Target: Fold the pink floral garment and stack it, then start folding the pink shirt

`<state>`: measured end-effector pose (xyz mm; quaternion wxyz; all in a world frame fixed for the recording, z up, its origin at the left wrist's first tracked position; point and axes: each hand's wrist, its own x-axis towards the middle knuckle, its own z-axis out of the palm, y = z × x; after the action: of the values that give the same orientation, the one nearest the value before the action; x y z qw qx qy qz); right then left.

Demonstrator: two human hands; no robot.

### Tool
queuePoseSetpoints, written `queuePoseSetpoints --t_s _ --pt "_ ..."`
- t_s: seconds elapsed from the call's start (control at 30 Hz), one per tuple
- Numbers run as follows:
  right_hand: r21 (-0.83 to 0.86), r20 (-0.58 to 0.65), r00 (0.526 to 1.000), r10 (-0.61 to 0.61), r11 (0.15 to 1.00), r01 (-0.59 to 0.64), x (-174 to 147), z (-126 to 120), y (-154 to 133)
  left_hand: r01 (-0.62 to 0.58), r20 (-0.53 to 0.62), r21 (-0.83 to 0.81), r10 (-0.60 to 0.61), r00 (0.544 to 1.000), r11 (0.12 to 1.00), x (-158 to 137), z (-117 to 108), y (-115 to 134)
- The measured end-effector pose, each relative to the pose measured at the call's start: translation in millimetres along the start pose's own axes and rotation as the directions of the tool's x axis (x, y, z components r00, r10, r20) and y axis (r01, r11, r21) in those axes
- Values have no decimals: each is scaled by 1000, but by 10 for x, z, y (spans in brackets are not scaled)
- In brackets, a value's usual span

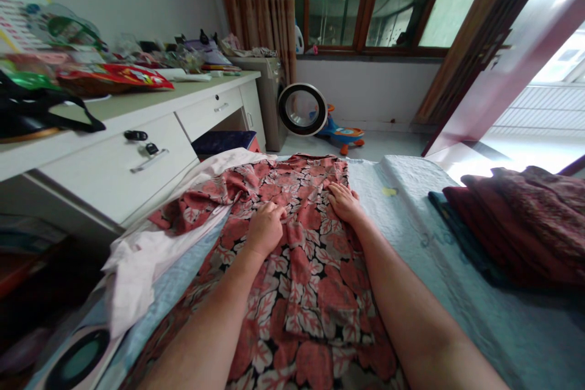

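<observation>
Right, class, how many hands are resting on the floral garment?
2: the left hand near the middle of the garment's upper part, the right hand by its right edge.

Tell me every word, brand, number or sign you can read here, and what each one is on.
None can be read with certainty.
Wall poster: rows of print, too blurred to read.
Red packet on the desk: pale print, too blurred to read.
White bottle by the window: any label is too small to read.
Patterned garment: flowers and leaves, no lettering visible.
</observation>
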<state>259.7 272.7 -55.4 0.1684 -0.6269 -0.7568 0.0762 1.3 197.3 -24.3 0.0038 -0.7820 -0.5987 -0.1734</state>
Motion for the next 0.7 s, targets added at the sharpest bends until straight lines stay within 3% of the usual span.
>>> queuePoseSetpoints --t_s 0.07,0.13,0.2,0.27,0.37,0.47,0.6,0.7 --pt "13 1 1000 -1 1000 1 1 -9 -13 -7 -86 -8 7 996 1000 7 -51 104" --pt "36 -17 1000 5 999 -5 2 -25 -34 -116 -148 -42 109 983 992 -6 -68 285" --pt "58 -49 999 0 998 3 1 -48 -59 -270 -128 -69 260 957 960 -47 -33 483" --pt "64 -68 998 -14 998 19 -3 -72 -81 -343 -23 -64 342 939 937 -113 45 629" --pt "44 -13 1000 -27 999 28 -17 -100 -98 -269 154 -26 270 951 963 -209 168 680" --pt "10 59 998 -9 1000 9 -33 -111 -97 -163 250 9 155 956 987 -258 217 618" --pt "-13 72 996 58 998 -57 -55 -114 -91 -139 253 19 129 959 990 -267 186 582" --pt "-27 -11 994 105 994 -105 -65 -143 -109 -165 176 29 158 972 986 -250 151 591"
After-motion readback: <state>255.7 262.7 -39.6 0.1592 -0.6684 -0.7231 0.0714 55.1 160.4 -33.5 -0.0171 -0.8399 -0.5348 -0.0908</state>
